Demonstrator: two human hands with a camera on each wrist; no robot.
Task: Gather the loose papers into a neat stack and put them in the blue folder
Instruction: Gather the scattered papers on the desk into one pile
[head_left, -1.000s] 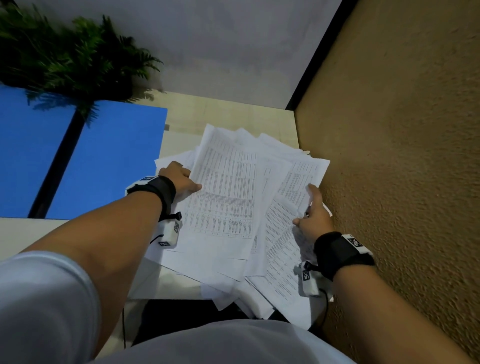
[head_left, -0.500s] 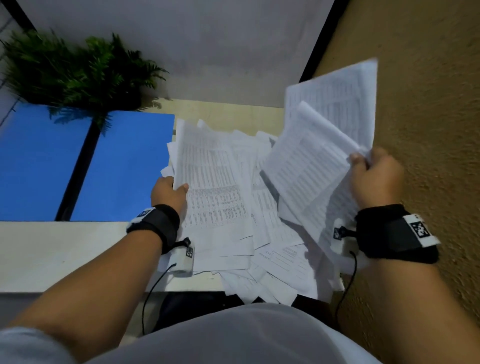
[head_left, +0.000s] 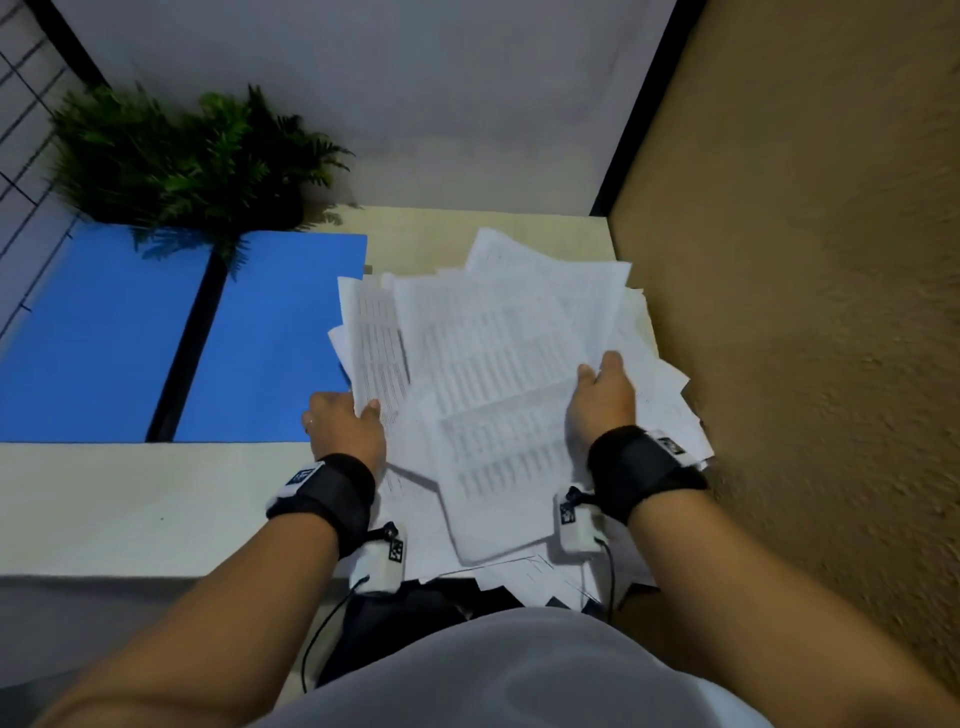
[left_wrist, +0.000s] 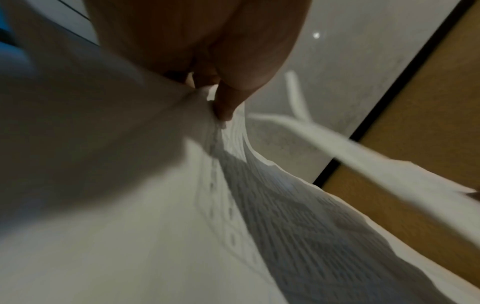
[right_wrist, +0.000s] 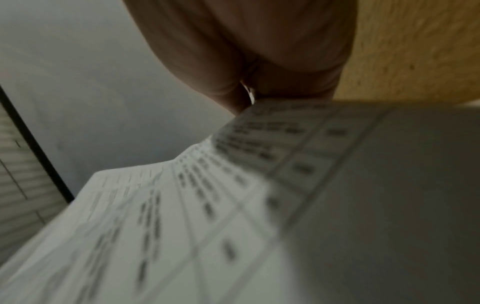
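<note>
On the pale tabletop (head_left: 130, 499), left hand (head_left: 345, 428) and right hand (head_left: 602, 400) grip the splayed papers (head_left: 493, 364); squaring edges inward should precede the blue folder (head_left: 270, 338).

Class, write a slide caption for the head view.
Both hands, left hand and right hand, gather loose papers beside the open blue folder.

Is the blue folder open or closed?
Open. The blue folder lies flat on the desk with two blue halves spread either side of a dark spine. No papers are inside it yet.
</note>
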